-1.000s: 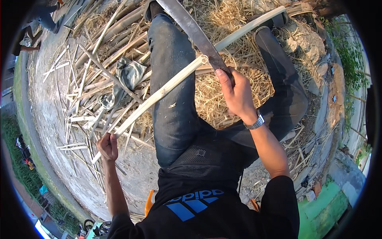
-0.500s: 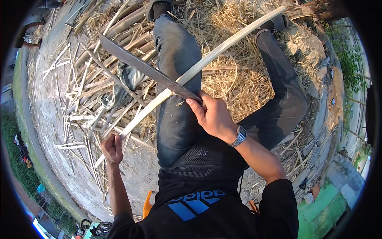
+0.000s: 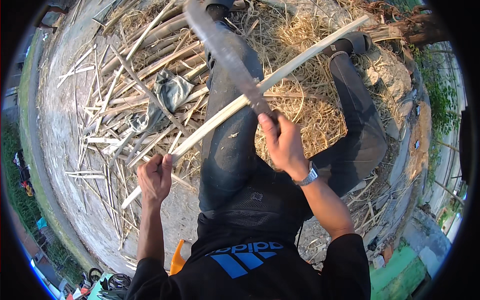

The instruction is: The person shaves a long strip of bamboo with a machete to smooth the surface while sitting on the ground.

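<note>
A long pale split strip of bamboo or wood (image 3: 210, 124) slants from lower left to upper right across my thigh. Near its lower end, my left hand (image 3: 154, 177) is closed around it, with a short tail sticking out past the fist. My right hand (image 3: 284, 142), with a metal watch on the wrist, grips the handle of a long machete (image 3: 227, 57). The blade crosses the strip just above my thigh and points up and away; its far part is smeared by motion. Where blade and strip meet, I cannot tell how deep the edge sits.
Many split strips and poles (image 3: 150, 75) lie heaped on the ground at the left, with a grey-green cloth (image 3: 172, 91) among them. Curly shavings (image 3: 300, 117) cover the ground between my legs. A thick log (image 3: 420, 30) lies far right. Something orange (image 3: 177, 257) stands beside my left hip.
The machete has swung to point more away from me and moved up along the strip, with my right hand shifting right. My left hand has moved slightly right and farther away.
</note>
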Demonstrator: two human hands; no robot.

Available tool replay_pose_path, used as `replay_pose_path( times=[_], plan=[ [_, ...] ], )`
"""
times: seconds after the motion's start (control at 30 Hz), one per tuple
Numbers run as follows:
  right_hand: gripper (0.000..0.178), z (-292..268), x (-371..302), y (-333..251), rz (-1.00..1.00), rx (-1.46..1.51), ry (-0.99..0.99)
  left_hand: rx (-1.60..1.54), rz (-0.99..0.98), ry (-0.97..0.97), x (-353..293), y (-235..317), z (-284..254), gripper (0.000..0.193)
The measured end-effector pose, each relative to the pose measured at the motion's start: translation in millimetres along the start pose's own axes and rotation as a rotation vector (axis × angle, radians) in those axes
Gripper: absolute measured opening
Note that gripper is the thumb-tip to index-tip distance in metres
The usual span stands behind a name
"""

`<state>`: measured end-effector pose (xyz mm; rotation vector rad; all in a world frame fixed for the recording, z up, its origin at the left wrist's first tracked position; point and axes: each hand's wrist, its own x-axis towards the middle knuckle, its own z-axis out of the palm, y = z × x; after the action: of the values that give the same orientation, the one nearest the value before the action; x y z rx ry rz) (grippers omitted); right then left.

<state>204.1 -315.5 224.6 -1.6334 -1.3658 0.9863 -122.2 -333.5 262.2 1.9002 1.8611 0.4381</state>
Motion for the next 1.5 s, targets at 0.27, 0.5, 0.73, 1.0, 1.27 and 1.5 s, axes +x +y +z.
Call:
replay_pose_path(
  times=[0.27,0.5,0.73,1.0,1.27,1.5],
  plan=[
    [0.047,-71,65,32,0.285,0.0,0.342,-0.027,-0.008,0.075,-9,0,6,0.051],
    [0.037,1,13,1,0.01,0.018,0.096,0.057,0.094,0.106,-2,11,16,0.051],
    [0.046,-48,72,24,0.313,0.257,0.296,0.113,0.136,0.16,3,15,22,0.046],
    [0.046,-46,41,13,0.099,-0.025,0.106,0.135,0.19,0.203,6,10,23,0.041],
    [0.044,-14,20,17,0.122,0.036,0.033,0.109,0.22,0.233,-1,12,31,0.042],
    [0.046,-45,48,31,0.267,0.065,0.199,0.062,0.18,0.212,1,20,38,0.043]
  ],
)
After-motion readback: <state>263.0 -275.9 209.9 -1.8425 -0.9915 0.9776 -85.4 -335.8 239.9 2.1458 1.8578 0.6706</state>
